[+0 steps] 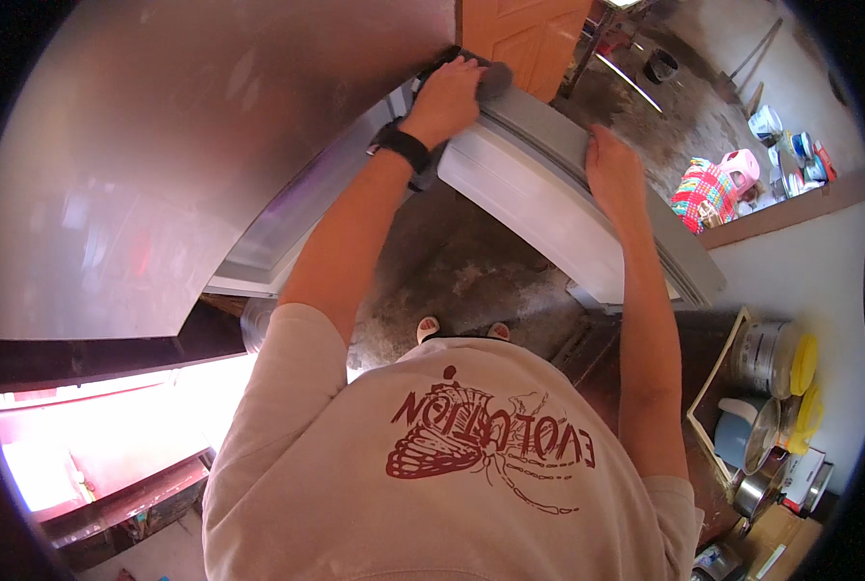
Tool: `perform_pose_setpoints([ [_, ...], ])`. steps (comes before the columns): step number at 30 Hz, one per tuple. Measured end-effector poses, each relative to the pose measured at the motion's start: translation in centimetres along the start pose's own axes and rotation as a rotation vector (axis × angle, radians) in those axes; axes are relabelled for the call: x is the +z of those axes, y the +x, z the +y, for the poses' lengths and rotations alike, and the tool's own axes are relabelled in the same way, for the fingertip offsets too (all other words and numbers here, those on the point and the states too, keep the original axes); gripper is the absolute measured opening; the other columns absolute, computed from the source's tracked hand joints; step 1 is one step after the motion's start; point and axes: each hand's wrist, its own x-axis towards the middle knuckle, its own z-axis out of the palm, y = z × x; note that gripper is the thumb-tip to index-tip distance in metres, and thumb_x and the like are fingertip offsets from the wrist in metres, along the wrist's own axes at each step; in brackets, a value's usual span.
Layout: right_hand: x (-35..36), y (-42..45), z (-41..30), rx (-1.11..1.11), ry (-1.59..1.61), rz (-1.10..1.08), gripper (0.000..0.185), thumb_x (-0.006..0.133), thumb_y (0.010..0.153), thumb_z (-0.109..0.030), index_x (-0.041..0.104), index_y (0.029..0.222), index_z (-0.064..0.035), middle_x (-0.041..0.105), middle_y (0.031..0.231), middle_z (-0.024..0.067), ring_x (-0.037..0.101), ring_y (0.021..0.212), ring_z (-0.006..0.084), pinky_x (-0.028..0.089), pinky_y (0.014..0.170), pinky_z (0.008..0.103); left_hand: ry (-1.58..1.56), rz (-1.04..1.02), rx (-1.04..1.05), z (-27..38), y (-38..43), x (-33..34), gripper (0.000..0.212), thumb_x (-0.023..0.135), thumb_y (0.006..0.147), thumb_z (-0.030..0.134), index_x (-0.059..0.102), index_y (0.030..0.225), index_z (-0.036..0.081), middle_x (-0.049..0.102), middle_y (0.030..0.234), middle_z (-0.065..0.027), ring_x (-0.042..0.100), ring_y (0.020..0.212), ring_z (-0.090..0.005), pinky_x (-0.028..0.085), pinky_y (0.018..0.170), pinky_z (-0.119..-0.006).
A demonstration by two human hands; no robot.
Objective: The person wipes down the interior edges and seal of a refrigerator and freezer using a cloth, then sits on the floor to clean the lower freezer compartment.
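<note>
Before me a refrigerator [127,167] stands with its door [549,138] swung out. Near the hinge end of the door, my left hand [443,102] is closed on a dark grey cloth [496,81], with a black band on its wrist. Some of the cloth shows beside the fingers and below the wrist; the fingertips are partly hidden. My right hand [616,174] grips the door's grey top edge farther along, its thumb side up. The door's white inner liner [534,196] faces me, and part of the refrigerator's lit interior [280,225] shows beneath my left forearm.
An orange panelled door [520,40] stands behind. Beyond the refrigerator door lie a black bucket [660,66], a shovel [756,54], a multicoloured woven item [705,194] and tubs. At right, a lidded plastic jar [763,359], a blue-grey pot [745,434] and a steel pan [758,494] stand close together.
</note>
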Motion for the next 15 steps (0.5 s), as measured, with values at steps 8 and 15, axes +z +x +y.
perform_pose_setpoints([
  [8,-0.2,-0.6,-0.8,0.008,-0.036,-0.046,0.022,0.049,0.093,-0.013,0.063,0.102,0.0025,0.066,0.088,0.0265,0.065,0.086,0.0425,0.052,0.077,0.0504,-0.064,-0.182,-0.169,3.0,-3.1,-2.0,0.055,0.057,0.071,-0.007,0.059,0.125,0.002,0.057,0.134,-0.0175,0.049,0.130,-0.0336,0.041,0.108,-0.044],
  [15,0.6,0.4,0.4,-0.016,-0.036,0.036,0.020,0.051,0.091,-0.013,0.061,0.099,0.0021,0.066,0.084,0.0254,0.066,0.085,0.0418,0.054,0.075,0.0494,0.095,-0.394,-0.116,2.7,1.6,-0.6,0.052,0.058,0.073,-0.004,0.059,0.125,0.001,0.057,0.134,-0.0154,0.051,0.128,-0.0325,0.040,0.108,-0.041],
])
